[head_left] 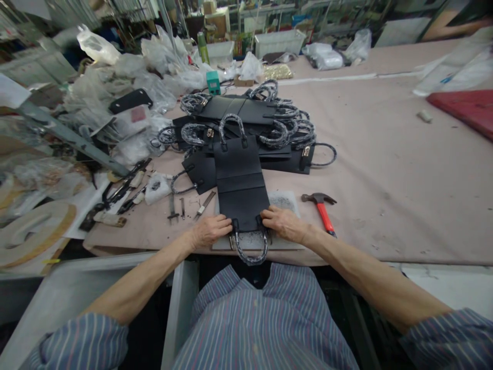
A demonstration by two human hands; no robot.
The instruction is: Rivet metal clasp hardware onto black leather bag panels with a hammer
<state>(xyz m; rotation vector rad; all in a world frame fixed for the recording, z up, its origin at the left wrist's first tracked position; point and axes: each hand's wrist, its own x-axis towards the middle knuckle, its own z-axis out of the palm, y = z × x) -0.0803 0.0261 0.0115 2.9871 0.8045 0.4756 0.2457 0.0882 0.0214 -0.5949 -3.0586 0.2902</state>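
Observation:
A flat black bag panel (241, 180) with a wrapped loop handle at each end lies lengthwise on a grey work slab (287, 203) at the table's near edge. My left hand (211, 230) presses on the panel's near left corner, fingers curled by the handle tab. On the near right corner rests my right hand (283, 223), fingers closed at the other tab. The near handle (251, 254) hangs over the table edge between both hands. Behind the panel lies a pile of similar black panels with wrapped handles (265, 123).
A red-handled hammer (322, 208) lies right of the slab. Small punches and hand tools (188, 205) and scissors (123, 187) lie to the left, beside plastic bags and clutter (127, 87). A red sheet (468, 108) sits far right on the beige table (404, 169).

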